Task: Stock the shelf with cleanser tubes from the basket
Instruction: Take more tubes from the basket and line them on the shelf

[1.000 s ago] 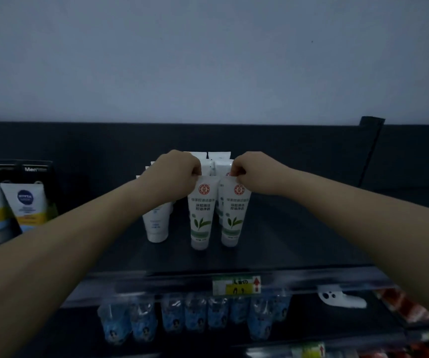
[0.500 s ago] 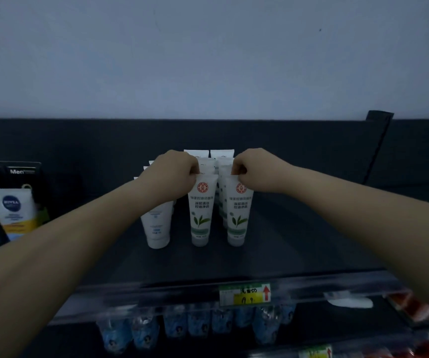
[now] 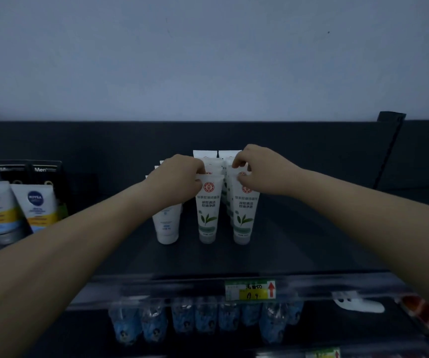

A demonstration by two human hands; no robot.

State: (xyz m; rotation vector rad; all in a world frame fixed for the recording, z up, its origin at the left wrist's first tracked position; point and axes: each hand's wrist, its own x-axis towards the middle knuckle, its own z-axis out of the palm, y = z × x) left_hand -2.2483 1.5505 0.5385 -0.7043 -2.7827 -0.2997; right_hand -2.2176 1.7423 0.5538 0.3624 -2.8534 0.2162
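Two white cleanser tubes with green leaf prints stand cap-down at the front of two rows on the dark shelf [image 3: 298, 254]. My left hand [image 3: 176, 180] pinches the top edge of the left front tube [image 3: 208, 210]. My right hand [image 3: 262, 171] has its fingers spread wider, with thumb and fingertips around the crimped top of the right front tube [image 3: 244, 215]. More tubes of the same kind stand behind them, mostly hidden by my hands. The basket is out of view.
A plain white tube [image 3: 167, 226] stands left of the rows, under my left wrist. Nivea tubes [image 3: 36, 208] and dark Men boxes [image 3: 44, 171] fill the shelf's left end. A yellow price tag [image 3: 249, 290] marks the shelf edge; blue-labelled bottles [image 3: 182, 319] line the lower shelf.
My right hand has risen a little and loosened its fingers at the top of the right tube. The left hand keeps its pinch. Both front tubes stay standing.
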